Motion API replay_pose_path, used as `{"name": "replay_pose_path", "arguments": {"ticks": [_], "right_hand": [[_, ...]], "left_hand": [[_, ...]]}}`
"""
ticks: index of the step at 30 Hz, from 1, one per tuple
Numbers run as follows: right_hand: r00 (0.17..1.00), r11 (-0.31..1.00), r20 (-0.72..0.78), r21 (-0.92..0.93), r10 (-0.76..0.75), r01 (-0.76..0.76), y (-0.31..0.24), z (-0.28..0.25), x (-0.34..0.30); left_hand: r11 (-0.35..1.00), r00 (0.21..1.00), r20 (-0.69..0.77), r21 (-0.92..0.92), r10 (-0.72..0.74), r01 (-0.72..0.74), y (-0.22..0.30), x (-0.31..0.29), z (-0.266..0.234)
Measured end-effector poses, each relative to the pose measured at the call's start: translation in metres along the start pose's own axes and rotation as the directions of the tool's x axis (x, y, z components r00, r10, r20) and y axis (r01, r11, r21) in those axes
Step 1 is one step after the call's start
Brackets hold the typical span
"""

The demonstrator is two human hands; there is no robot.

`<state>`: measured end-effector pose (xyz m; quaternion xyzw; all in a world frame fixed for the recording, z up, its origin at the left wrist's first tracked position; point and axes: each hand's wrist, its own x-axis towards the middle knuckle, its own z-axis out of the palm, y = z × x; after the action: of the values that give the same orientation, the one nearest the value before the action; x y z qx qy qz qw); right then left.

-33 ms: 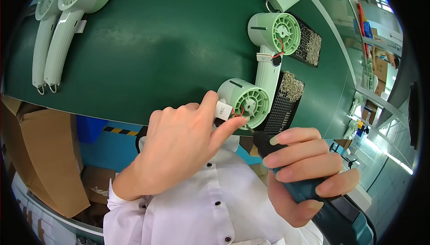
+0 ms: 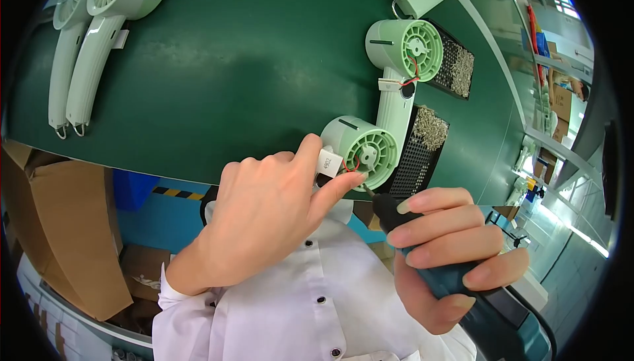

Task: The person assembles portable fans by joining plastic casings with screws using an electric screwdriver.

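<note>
My left hand (image 2: 261,212) is closed on a pale green handheld fan (image 2: 340,135) at the table's near edge. Its thumb presses by the lower rim of the ribbed round head, close to a thin red wire (image 2: 357,163). A white tag (image 2: 329,163) sticks out beside the index finger; most of the handle is hidden. In my right hand (image 2: 456,229) is a dark teal and black electric screwdriver (image 2: 437,280), gripped by the body. Its bit points up and left to the fan's lower rim, next to my left thumb. Whether the bit touches a screw, I cannot tell.
Behind the held fan lies another green fan (image 2: 389,40) with red wire showing. Two black perforated trays (image 2: 411,166) of small screws stand right of the fans. Two assembled fans (image 2: 92,64) lie far left, more at the top. An open cardboard box (image 2: 79,229) stands lower left.
</note>
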<state>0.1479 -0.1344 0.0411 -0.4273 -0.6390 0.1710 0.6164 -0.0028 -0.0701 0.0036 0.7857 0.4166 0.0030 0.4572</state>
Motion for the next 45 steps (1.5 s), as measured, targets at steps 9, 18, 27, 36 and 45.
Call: {"name": "replay_pose_path", "arguments": {"ticks": [9, 18, 27, 36, 45], "right_hand": [[0.996, 0.984, 0.033, 0.161, 0.077, -0.082, -0.01, -0.012, -0.002], [0.914, 0.996, -0.395, 0.005, 0.088, -0.094, -0.022, -0.084, -0.026], [0.876, 0.981, -0.464, -0.069, 0.128, -0.18, -0.008, -0.103, -0.052], [0.852, 0.977, -0.495, -0.026, 0.171, -0.211, -0.003, -0.108, -0.057], [0.833, 0.97, -0.541, -0.121, 0.114, -0.212, -0.006, -0.095, -0.052]], "left_hand": [[1.0, 1.0, -0.016, 0.011, -0.021, 0.021, 0.001, 0.001, 0.003], [0.997, 1.0, 0.006, -0.074, -0.02, 0.021, 0.009, -0.004, 0.005], [0.989, 0.993, 0.066, -0.107, -0.095, 0.102, 0.016, -0.001, 0.004], [0.983, 0.992, 0.049, -0.139, -0.113, 0.119, 0.016, -0.001, 0.006], [0.984, 0.991, 0.074, -0.131, -0.115, 0.124, 0.017, 0.001, 0.001]]}}
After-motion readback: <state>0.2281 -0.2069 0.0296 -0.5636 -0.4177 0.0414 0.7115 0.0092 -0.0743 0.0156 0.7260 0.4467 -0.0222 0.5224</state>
